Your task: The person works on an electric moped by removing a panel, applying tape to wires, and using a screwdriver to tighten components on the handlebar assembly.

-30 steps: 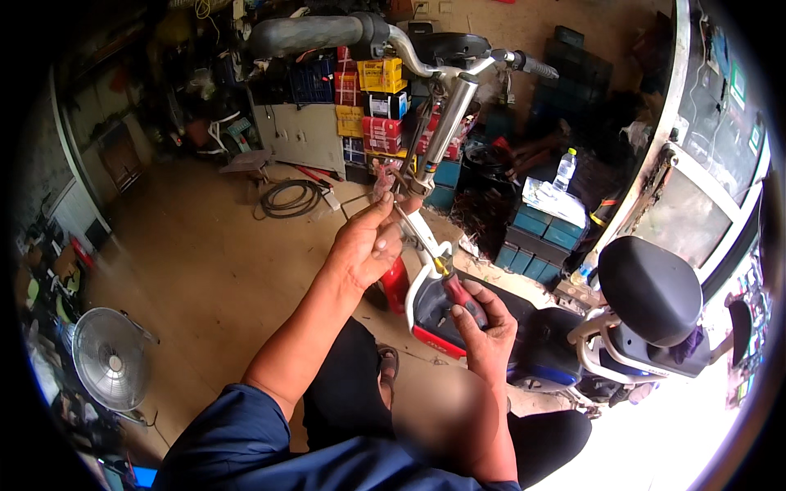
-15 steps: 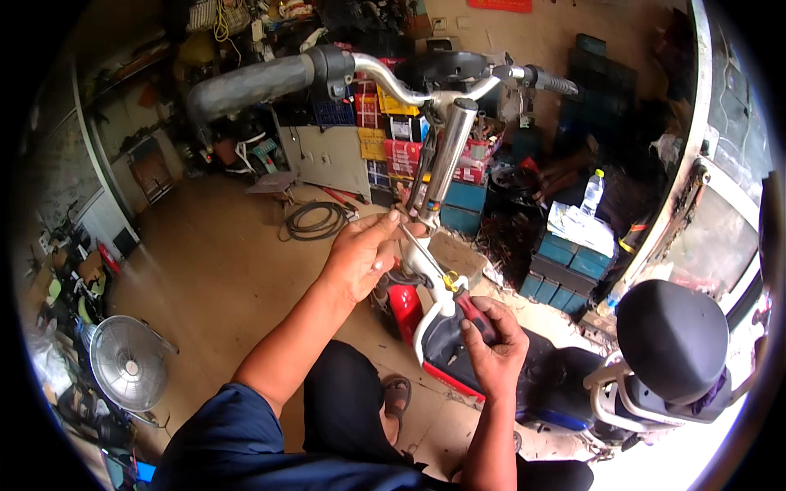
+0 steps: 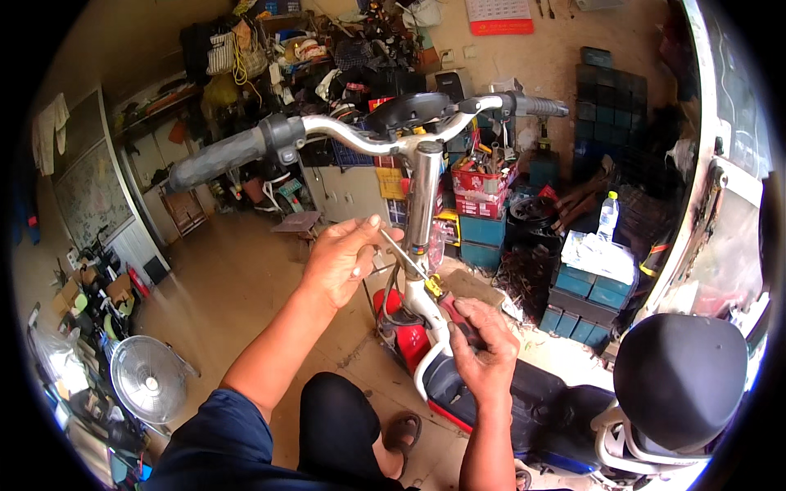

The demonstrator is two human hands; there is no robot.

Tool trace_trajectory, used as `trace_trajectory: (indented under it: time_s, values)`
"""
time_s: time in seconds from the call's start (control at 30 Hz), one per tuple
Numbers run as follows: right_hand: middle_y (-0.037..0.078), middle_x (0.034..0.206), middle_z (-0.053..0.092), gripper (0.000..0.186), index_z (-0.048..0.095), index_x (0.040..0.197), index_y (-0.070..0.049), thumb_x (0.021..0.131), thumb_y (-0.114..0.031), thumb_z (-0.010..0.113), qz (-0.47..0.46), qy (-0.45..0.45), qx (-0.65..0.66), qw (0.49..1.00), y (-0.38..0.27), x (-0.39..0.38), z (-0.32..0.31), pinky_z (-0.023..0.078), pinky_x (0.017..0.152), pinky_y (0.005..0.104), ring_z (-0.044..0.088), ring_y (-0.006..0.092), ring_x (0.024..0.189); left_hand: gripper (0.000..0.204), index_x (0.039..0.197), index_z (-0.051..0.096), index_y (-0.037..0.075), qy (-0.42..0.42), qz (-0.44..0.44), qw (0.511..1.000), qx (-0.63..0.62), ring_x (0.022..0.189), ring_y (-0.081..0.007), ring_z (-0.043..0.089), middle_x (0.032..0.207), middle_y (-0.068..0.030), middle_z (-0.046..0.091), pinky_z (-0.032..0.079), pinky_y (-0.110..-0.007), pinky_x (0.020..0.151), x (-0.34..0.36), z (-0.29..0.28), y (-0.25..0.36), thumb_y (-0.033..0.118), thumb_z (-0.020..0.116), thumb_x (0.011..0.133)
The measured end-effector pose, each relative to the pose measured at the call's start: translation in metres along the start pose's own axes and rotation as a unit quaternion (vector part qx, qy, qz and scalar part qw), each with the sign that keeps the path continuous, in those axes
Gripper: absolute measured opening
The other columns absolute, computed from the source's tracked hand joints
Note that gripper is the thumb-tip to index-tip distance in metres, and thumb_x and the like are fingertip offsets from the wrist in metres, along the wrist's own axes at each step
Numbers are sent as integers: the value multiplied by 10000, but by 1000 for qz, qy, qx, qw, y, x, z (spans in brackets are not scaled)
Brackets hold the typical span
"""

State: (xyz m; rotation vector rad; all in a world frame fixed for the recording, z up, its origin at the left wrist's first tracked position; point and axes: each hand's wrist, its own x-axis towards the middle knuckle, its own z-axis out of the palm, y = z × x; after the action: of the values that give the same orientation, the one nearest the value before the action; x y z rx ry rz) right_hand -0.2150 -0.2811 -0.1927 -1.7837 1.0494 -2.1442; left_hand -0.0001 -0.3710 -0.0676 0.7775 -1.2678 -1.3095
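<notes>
Here, your right hand (image 3: 487, 348) curls closed around a red-handled, yellow-collared metal screwdriver (image 3: 434, 286) slanting before a silver tubular steering column (image 3: 422, 204); your left hand (image 3: 334, 260) brings thumb and forefinger together near the tip, perhaps steadying it, grip unclear.

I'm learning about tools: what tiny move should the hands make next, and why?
Perhaps ease the left hand back a little: the right hand grips a screwdriver whose end shows right by the left fingertips, so a slip could poke them. Whether they touch, I can't tell.
</notes>
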Motion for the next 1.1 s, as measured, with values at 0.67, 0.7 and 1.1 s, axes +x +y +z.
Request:
trace_trajectory:
  time_s: [0.67,0.7,1.1]
  values:
    - [131,1157,718,364,732,1191,1,833,46,786,114,52,218,968,42,-8,-6,550,920,316,695,200,1028,252,1032,660,26,39,46,993,102,442,-27,390,1024,-169,747,303,-189,420,14,66,3,275,691,1024]
    - [115,1177,709,364,729,1210,0,852,45,781,141,47,259,954,44,-10,-4,550,911,299,686,172,1019,255,1033,660,26,40,50,992,106,441,-27,389,1017,-165,747,303,-188,420,14,69,3,279,690,1025]
    - [51,1147,705,456,634,1347,37,922,-38,779,285,47,477,830,35,-6,0,527,816,210,637,66,935,353,1234,612,3,-13,24,997,71,452,-22,378,1179,-152,718,309,-187,417,5,108,18,313,617,1066]
